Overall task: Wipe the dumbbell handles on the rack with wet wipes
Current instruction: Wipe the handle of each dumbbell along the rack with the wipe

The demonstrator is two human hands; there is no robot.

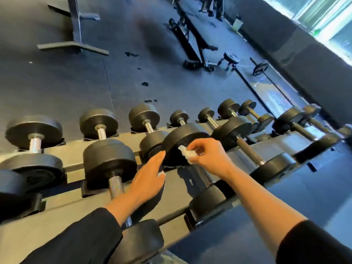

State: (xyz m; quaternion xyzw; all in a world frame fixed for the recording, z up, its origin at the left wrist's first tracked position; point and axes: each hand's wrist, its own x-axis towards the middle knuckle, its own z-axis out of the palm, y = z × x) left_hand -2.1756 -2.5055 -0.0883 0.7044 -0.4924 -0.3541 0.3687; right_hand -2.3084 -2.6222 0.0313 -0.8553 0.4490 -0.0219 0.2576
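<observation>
Rack [72,162]: dumbbells are being carried in rows, running from near left to far right across the scene.
Far-left dumbbell [35,141]: it is being held in its cradle, its chrome handle standing bare.
Knurled handle [115,185]: it is being partly hidden at its near end by the left forearm.
Left hand [147,181]: it is being stretched out with fingers straight and together, toward the black plate ahead; a small white scrap [161,174] is showing at its right edge, and whether it is being held cannot be told.
Middle dumbbell [185,141]: its handle is being hidden behind the right hand and blur.
Wet wipe [187,154]: it is being pinched, bunched, against that dumbbell's far plate.
Right hand [207,154]: its fingers are being curled round the wipe.
Dark-handled dumbbell [249,151]: it is lying just right of the right hand.
Bench [192,39]: it is standing on the far floor, with a loaded bar [260,68] to its right.
</observation>
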